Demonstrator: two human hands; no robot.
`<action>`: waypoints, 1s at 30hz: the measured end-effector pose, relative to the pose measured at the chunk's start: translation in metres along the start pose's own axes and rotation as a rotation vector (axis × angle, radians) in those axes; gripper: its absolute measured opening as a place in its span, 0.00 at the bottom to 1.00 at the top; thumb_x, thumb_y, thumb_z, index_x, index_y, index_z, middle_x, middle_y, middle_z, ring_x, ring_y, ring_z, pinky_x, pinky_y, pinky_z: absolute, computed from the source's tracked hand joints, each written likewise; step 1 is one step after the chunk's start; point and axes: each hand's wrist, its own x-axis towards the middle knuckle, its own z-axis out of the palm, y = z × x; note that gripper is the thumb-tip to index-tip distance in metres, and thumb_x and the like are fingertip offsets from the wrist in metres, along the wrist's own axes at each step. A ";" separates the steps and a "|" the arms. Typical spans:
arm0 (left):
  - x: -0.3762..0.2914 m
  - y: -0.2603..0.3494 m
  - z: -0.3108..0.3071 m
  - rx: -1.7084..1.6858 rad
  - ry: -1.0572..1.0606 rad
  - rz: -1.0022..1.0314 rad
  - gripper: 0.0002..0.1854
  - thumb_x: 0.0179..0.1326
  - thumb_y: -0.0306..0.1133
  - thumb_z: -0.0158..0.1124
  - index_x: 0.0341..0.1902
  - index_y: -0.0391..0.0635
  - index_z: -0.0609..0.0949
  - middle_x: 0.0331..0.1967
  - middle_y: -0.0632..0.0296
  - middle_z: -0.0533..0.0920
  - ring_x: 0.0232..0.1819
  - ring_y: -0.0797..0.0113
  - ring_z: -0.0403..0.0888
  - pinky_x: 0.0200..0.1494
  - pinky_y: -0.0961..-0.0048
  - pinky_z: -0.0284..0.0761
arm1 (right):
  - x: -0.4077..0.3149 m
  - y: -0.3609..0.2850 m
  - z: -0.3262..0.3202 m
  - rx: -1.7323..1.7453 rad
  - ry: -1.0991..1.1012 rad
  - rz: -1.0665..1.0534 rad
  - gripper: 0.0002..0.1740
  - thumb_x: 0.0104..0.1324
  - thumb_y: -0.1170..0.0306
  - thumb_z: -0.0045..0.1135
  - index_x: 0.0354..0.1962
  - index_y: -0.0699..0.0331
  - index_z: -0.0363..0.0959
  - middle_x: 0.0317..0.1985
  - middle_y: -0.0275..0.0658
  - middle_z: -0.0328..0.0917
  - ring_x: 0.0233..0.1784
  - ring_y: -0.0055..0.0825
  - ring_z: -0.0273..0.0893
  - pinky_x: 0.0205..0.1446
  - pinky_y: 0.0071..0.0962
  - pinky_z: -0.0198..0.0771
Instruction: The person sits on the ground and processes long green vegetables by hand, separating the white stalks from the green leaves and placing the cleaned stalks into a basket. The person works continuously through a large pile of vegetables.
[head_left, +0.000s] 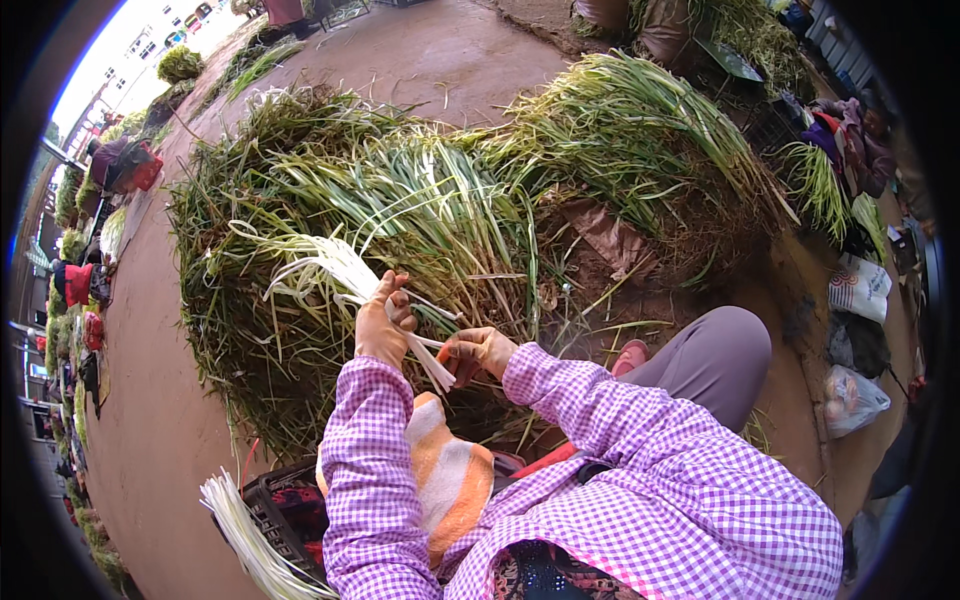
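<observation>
My left hand (385, 322) is closed around a bunch of pale, peeled stalks (334, 262) that look like an allium vegetable. Their loose tips fan out to the upper left, and the cut-looking ends (437, 371) stick out below the fist. Beside those ends, my right hand (476, 354) pinches the end of one pale stalk; its fingertips are partly hidden. Under and beyond both hands lies a large heap of unpeeled green stalks (450, 195) with brown roots. An orange and white striped towel (442, 469) rests by my left forearm.
At lower left, a bundle of white stalks (247, 525) lies over a black plastic crate (262, 499). More rooted stalks (660, 135) are piled at upper right. Plastic bags (855, 401) stand on the right. Other people (862, 142) sit at the right and left edges.
</observation>
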 end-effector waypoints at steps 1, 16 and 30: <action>-0.007 0.004 0.003 -0.004 -0.005 0.086 0.15 0.68 0.41 0.59 0.41 0.40 0.80 0.16 0.73 0.69 0.14 0.82 0.56 0.14 0.81 0.56 | 0.004 0.001 -0.017 0.085 0.047 0.024 0.20 0.68 0.55 0.56 0.39 0.66 0.80 0.27 0.41 0.82 0.24 0.31 0.80 0.30 0.30 0.78; -0.007 0.041 -0.014 -0.146 -0.045 0.248 0.15 0.65 0.21 0.52 0.54 0.37 0.78 0.45 0.51 0.84 0.24 0.78 0.75 0.26 0.83 0.74 | 0.080 -0.028 -0.166 -1.370 0.623 0.510 0.22 0.64 0.61 0.55 0.54 0.60 0.74 0.55 0.46 0.76 0.62 0.41 0.72 0.65 0.36 0.67; -0.009 0.040 0.002 0.169 0.047 0.250 0.12 0.65 0.39 0.64 0.40 0.41 0.83 0.16 0.70 0.75 0.11 0.84 0.58 0.12 0.82 0.52 | 0.036 -0.107 -0.045 -0.687 0.705 -0.602 0.14 0.61 0.68 0.66 0.43 0.65 0.80 0.36 0.42 0.84 0.36 0.27 0.83 0.36 0.24 0.80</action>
